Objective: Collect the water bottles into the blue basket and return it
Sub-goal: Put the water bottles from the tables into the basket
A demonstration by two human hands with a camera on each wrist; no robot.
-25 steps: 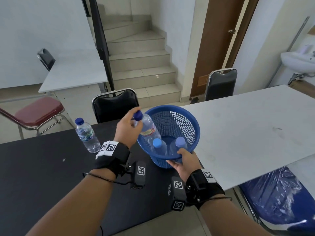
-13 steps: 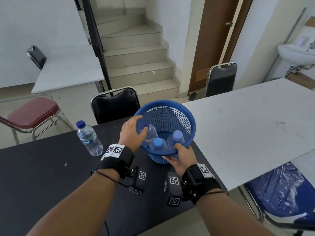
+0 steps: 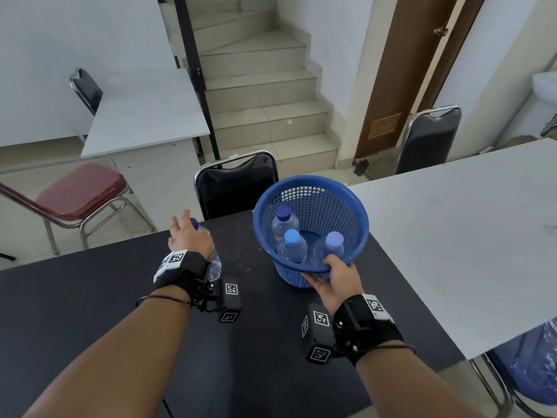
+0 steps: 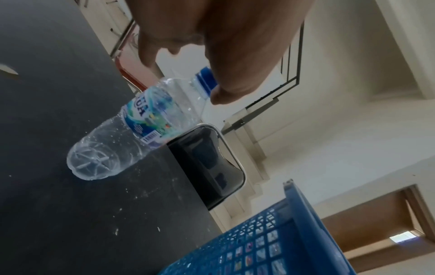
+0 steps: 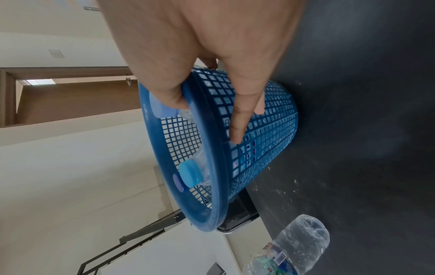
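Left hand [image 3: 190,241]: fingers spread, hovering over the last bottle [image 4: 132,128], not yet gripping.
Right hand [image 3: 334,277]: pinching the basket [image 3: 355,212] rim, three bottles inside.
Tip: wrap below the cap [image 4: 205,76]; it looks light, tippable.

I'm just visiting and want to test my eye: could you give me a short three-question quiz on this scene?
1. How many bottles are in the blue basket?
2. True or false: the right hand grips the basket's near rim.
3. The left hand reaches for: A) a chair, B) the last bottle on the black table, C) the door.

Key: 1. Three. 2. True. 3. B; its fingers are near the cap, grip not yet clear.
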